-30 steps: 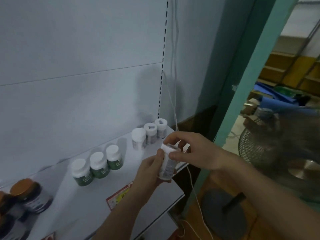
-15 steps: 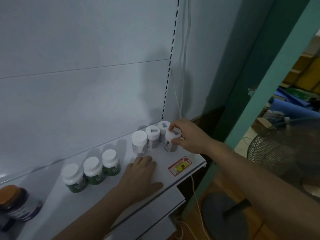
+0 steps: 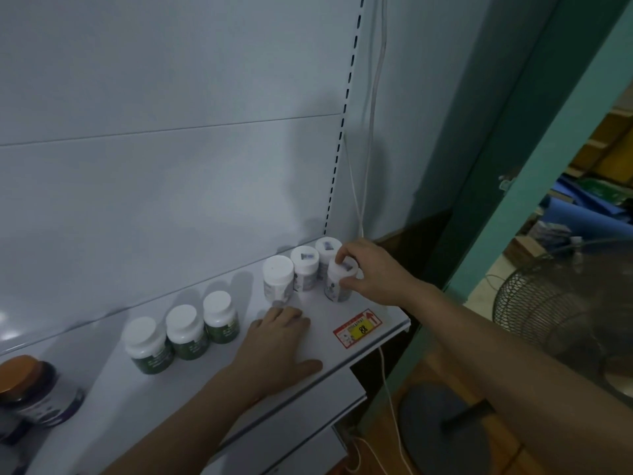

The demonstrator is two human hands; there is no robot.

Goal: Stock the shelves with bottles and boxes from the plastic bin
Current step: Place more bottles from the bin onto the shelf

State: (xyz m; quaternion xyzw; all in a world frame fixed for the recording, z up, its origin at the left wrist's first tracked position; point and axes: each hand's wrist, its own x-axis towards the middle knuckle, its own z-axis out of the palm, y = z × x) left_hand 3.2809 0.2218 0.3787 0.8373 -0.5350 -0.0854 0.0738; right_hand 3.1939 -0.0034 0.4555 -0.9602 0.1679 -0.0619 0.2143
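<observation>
while left hand [image 3: 279, 351] lies flat, right hand [image 3: 371, 270] grips round bottle [image 3: 339, 282].

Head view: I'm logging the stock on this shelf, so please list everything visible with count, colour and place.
white-label bottles: four, white caps, back right of shelf; three in a row, the fourth in front at the right end
green-label bottles: three, white caps, in a row mid-shelf
orange-capped jar: one, dark body, far left
price tag: one, red and yellow, on the shelf's front right
shelf: one, white
cable: white, hanging by the slotted upright
fan: one, dark grille, on the floor at right
left hand: flat on the shelf
right hand: gripping the fourth bottle's cap
</observation>
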